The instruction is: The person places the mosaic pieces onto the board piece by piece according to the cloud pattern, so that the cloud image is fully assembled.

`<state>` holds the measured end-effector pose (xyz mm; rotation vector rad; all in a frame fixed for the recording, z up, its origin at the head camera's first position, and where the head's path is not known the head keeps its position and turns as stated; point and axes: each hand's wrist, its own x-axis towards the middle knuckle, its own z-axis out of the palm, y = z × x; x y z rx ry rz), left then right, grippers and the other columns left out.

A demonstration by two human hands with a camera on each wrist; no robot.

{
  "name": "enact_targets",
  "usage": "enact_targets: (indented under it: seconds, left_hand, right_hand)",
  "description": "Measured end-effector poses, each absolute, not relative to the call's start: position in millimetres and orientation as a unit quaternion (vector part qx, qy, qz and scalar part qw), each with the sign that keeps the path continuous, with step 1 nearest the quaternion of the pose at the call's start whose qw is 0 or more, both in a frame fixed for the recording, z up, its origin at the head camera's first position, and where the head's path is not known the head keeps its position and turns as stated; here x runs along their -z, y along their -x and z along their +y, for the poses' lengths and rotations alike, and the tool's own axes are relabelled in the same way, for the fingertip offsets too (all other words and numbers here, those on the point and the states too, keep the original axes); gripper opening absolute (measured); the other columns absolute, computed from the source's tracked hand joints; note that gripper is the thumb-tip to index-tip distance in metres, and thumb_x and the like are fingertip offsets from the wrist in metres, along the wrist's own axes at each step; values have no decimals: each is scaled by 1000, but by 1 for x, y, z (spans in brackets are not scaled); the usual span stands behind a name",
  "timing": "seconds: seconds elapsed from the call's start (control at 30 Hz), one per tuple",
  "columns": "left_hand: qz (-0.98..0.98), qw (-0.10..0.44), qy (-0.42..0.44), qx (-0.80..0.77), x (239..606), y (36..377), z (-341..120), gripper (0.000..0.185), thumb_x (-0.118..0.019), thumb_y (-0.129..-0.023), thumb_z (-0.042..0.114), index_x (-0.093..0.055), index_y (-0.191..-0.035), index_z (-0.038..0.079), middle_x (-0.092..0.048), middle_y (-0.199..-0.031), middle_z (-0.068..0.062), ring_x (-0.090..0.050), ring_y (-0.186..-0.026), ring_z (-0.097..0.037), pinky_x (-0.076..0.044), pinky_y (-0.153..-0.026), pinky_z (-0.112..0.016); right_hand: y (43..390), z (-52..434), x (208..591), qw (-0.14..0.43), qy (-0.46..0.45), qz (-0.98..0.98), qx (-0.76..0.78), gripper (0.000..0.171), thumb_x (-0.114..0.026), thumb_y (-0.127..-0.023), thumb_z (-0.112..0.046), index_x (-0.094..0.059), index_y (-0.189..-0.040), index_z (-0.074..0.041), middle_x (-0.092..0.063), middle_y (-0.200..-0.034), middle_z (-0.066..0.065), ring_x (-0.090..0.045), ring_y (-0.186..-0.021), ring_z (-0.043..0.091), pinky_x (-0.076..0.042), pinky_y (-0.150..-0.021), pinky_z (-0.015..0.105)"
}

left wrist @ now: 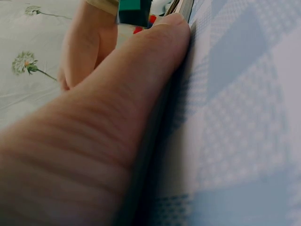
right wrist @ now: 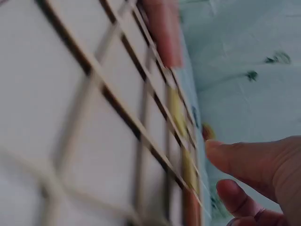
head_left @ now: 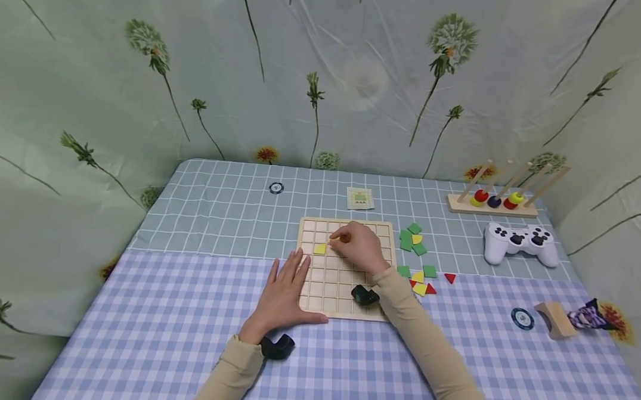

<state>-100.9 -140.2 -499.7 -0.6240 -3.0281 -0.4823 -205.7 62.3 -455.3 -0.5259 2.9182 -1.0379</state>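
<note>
The flower-printed backdrop (head_left: 224, 58) runs out of the frame at the top and sides. Below it, the cloth-covered table (head_left: 148, 324) is cut off along its near side. The right sleeve (head_left: 432, 342) and left sleeve (head_left: 232, 369) are also cropped at the bottom. Between them lies the gridded wooden board (head_left: 322, 289); the right forearm and its dark wrist camera (head_left: 364, 295) cover several of its cells, and the left wrist view catches just a sliver of its edge.

The left hand (head_left: 281, 300) rests along the board's left and near edges, fingers extended, thumb spread wide. The right hand (head_left: 362, 246) bends over the far half, thumb and fingertips drawn close beside a speck of yellow; I cannot tell whether they pinch it, and the blurred right wrist view shows a gap between thumb and finger.

One yellow piece (head_left: 320, 249) lies plainly in a cell, left of those fingertips. Right of the board, green pieces (head_left: 407, 242) and red triangles (head_left: 449, 278) overlap other scraps or sit partly covered, making a count uncertain.
</note>
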Motion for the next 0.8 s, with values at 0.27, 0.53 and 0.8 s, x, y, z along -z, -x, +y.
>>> enact_targets:
  seconds: [0.27, 0.53, 0.8]
  left_hand:
    - [-965, 21, 200, 166, 503, 100, -142, 127, -56, -61, 85, -17, -152, 5, -8, -157, -14, -3, -143, -27, 1, -112, -49]
    - [-965, 23, 199, 171, 502, 98, -144, 127, -59, -61, 83, -16, -152, 5, -7, -157, -13, -1, -143, -26, 1, -112, -49]
    - [-962, 32, 207, 177, 502, 99, -140, 127, -59, -60, 84, -20, -151, 3, -11, -157, -14, -6, -143, -28, -2, -112, -50]
  right_hand:
    - [217, 124, 446, -46, 111, 925, 362, 18, -69, -88, -24, -75, -93, -8, -66, -83, 5, -55, -67, 20, -38, -51, 30]
    - [226, 186, 447, -42, 35, 949, 310, 25, -64, -91, -23, -71, -103, -2, -66, -98, 17, -60, -82, 31, -45, -64, 41]
    - [229, 216, 450, 24, 5, 959, 281, 34, -62, -92, -21, -64, -113, 5, -61, -106, 24, -55, -96, 36, -45, -80, 49]
